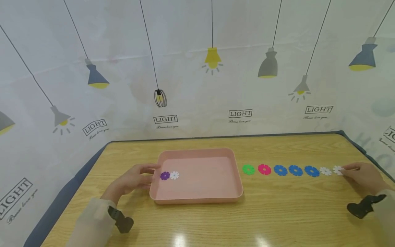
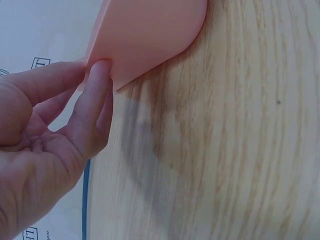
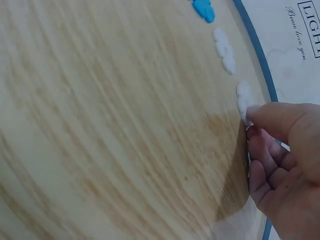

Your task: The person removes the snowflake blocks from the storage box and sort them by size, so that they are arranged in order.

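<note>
My left hand (image 1: 134, 178) grips the left wall of a shallow pink tray (image 1: 197, 196); in the left wrist view the thumb and fingers pinch its rim. Inside the tray, near that side, lie a purple flower-shaped plastic disc (image 1: 165, 176) and a white one (image 1: 174, 175) side by side. To the tray's right runs a row of similar notched discs. At its far right end, my right hand (image 1: 365, 175) pinches the edge of a white disc (image 3: 243, 97), which is partly covered by the fingers. Another white disc (image 3: 224, 51) lies just left of it.
The row also holds a green disc (image 1: 248, 169), a pink disc (image 1: 264, 169) and three blue discs (image 1: 295, 170). Everything sits on a wood-grain table (image 1: 216, 223) with a dark blue edge. Behind stands a pale wall covering (image 1: 185, 68) printed with lamps.
</note>
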### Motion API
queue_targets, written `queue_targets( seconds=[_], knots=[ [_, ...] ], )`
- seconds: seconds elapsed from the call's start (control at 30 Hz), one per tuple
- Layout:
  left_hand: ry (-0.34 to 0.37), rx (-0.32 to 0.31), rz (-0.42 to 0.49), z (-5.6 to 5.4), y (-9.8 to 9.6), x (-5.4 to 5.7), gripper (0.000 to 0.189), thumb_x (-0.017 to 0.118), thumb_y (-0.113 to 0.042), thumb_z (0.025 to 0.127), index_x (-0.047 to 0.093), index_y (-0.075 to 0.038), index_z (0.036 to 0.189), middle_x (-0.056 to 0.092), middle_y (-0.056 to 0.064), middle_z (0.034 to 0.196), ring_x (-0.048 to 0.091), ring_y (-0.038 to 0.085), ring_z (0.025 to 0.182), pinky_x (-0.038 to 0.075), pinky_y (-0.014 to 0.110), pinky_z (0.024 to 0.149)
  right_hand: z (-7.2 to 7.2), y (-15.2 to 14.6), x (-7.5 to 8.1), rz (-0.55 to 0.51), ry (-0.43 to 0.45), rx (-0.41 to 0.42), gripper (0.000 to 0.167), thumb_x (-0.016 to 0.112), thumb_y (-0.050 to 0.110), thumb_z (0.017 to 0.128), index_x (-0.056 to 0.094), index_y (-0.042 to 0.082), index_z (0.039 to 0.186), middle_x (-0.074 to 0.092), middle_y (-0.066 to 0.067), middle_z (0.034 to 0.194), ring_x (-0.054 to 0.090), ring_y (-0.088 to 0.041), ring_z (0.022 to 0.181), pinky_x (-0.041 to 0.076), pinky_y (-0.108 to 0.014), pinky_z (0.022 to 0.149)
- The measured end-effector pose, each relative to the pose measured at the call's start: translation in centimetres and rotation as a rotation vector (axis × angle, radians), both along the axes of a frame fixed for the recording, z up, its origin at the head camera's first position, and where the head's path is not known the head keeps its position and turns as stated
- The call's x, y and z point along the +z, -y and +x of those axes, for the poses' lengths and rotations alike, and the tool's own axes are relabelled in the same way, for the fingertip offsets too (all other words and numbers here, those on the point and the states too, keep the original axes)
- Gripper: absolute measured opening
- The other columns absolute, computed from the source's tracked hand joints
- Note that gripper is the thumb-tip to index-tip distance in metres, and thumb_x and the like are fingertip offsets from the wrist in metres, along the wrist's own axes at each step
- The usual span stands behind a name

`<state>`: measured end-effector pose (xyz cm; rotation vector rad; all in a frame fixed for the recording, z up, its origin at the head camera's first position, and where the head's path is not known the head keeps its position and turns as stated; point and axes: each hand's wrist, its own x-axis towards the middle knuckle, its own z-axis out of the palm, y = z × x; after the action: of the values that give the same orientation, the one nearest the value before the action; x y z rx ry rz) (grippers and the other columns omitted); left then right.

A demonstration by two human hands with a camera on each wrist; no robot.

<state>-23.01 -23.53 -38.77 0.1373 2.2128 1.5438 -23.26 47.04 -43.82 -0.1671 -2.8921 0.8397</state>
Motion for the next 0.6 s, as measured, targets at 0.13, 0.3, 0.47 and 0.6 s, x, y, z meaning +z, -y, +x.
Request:
queue_targets(
  seconds=[0.13,0.3,0.47,0.6],
  knots=[
    [0.000,0.005,-0.008,0.0,0.0,0.0,0.048,0.055,-0.001,0.089,0.043,-0.003,0.136,0.038,0.024,0.134,0.053,0.029,0.109,0.050,0.038,0.083,0.0,0.0,-0.1,0.016,0.014,-0.006,0.039,0.057,0.016,0.088,0.054,-0.021,0.103,0.055,-0.035,0.093,0.052,-0.045,0.079,0.043,-0.048,0.063],
    [0.002,0.005,-0.004,0.0,0.0,0.0,0.049,0.055,-0.001,0.089,0.042,-0.003,0.136,0.038,0.024,0.135,0.053,0.029,0.109,0.050,0.038,0.083,0.0,-0.1,-0.3,-0.003,0.001,-0.020,0.041,0.054,0.017,0.089,0.053,-0.021,0.106,0.055,-0.037,0.097,0.051,-0.048,0.083,0.043,-0.051,0.065],
    [0.000,0.003,-0.002,0.0,0.1,0.0,0.049,0.056,-0.002,0.089,0.043,-0.004,0.136,0.038,0.024,0.134,0.053,0.029,0.108,0.050,0.038,0.083,-0.6,0.8,0.5,-0.008,0.033,-0.021,0.049,0.049,0.025,0.093,0.049,-0.019,0.114,0.049,-0.039,0.109,0.049,-0.049,0.089,0.045,-0.046,0.062],
    [0.000,0.006,-0.008,-0.1,0.1,-0.1,0.050,0.058,-0.003,0.088,0.043,-0.005,0.136,0.039,0.023,0.134,0.054,0.029,0.107,0.051,0.038,0.082,-1.4,3.2,2.6,-0.060,0.090,0.109,0.054,0.047,0.032,0.094,0.047,-0.016,0.120,0.052,-0.035,0.106,0.055,-0.037,0.081,0.047,-0.038,0.056]
  ],
)
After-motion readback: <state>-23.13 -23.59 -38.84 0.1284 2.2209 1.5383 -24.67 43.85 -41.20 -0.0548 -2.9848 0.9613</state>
